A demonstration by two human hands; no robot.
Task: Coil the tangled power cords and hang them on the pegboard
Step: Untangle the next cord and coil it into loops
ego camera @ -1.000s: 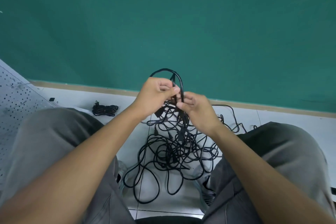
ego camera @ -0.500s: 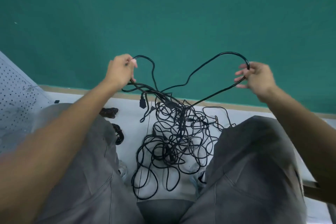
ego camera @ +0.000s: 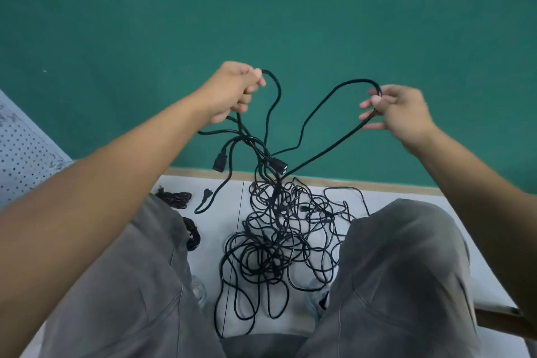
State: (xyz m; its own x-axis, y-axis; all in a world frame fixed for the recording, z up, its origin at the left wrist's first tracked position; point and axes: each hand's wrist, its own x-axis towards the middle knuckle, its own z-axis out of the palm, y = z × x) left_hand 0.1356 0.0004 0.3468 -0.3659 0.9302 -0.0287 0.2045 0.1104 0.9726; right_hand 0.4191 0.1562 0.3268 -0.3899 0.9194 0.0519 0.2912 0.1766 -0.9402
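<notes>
1. Left hand [ego camera: 232,90] raised in front of the green wall [ego camera: 261,9], fingers curled tight round black cords; several strands drop from the fist.
2. Right hand [ego camera: 398,110] also raised, well apart from the left. A cord loop [ego camera: 348,84] hooks over its thumb/index side; the other fingers are spread and fairly straight. Grip looks light, more a pinch than a fist.
3. That loop arches up from the tangle, over the right hand, then runs back down as a straight strand to the pile.
4. Tangle of power cords [ego camera: 279,235] lies on the white tiled floor [ego camera: 220,227] between the person's knees, w/ its top strands lifted toward both hands.
5. Two plug ends hang mid-air below the left hand: one connector [ego camera: 219,164] to the left, a second connector [ego camera: 280,167] nearer the centre.
6. A flat plug [ego camera: 207,194] on a loose strand is down near floor level, left of the pile.
7. Two coiled bundles on the floor by the left knee: one [ego camera: 177,197] nearer the wall, another [ego camera: 192,237] partly hidden by the grey trouser leg [ego camera: 122,285].
8. Pegboard [ego camera: 20,154] leans at far left, white w/ rows of holes; no cords seen on the visible part.
</notes>
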